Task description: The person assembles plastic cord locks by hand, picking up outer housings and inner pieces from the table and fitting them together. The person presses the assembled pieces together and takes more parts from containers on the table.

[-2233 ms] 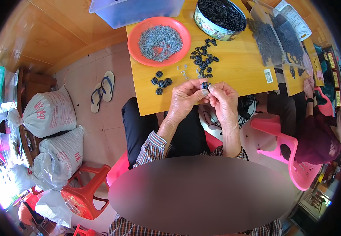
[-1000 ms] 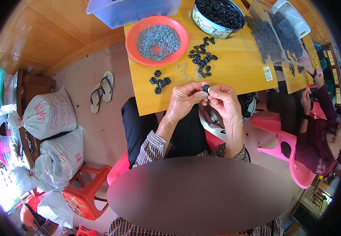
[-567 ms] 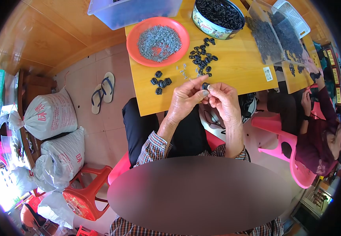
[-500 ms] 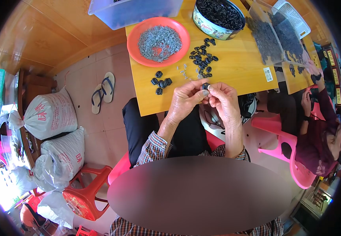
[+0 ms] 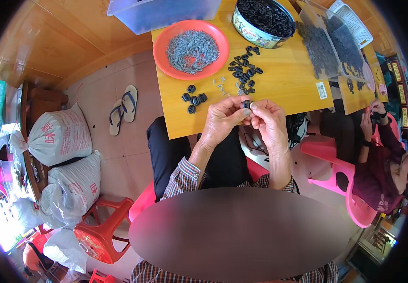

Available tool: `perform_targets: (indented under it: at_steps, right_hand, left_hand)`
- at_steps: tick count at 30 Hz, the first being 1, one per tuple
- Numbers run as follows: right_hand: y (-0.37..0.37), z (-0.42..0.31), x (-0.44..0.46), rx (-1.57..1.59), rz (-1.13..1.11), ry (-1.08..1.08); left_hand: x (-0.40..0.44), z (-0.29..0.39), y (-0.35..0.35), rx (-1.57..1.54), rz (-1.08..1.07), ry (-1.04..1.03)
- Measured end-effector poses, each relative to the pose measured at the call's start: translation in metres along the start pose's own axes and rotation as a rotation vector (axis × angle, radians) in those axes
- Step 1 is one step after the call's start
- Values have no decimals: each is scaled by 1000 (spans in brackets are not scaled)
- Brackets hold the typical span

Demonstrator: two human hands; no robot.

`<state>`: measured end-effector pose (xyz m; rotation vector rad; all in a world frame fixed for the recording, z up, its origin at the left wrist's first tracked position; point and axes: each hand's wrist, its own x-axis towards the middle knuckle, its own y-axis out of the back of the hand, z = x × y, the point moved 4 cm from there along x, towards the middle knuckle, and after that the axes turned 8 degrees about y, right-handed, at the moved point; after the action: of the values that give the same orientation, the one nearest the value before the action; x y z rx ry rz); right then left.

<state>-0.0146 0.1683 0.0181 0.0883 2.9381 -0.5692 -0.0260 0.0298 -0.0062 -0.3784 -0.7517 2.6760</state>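
Observation:
My left hand and my right hand meet at the front edge of the table. Between their fingertips they pinch one small black plastic piece that looks like a cord lock; the fingers partly cover it. Beyond my hands lies a loose group of small black plastic parts. Several tiny grey pieces like springs are scattered beside them. Left of these sits a cluster of larger black cord locks. A red plate holds a heap of the same small grey pieces.
A round tin full of black parts and a translucent tub stand at the table's far side. Clear trays of dark parts lie on the right. Another person sits there on a pink chair, hands raised together.
My hands stay together on the black piece, with its face turned slightly more into view. The other person's far hand has drawn back from the trays to meet the other hand.

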Motion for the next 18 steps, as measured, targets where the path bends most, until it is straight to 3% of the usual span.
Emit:
perform_targets:
  at_steps: [18]
  right_hand:
    - [-1,4,0,-11,30,39]
  left_hand:
    - [0,1,0,10,2,-12]
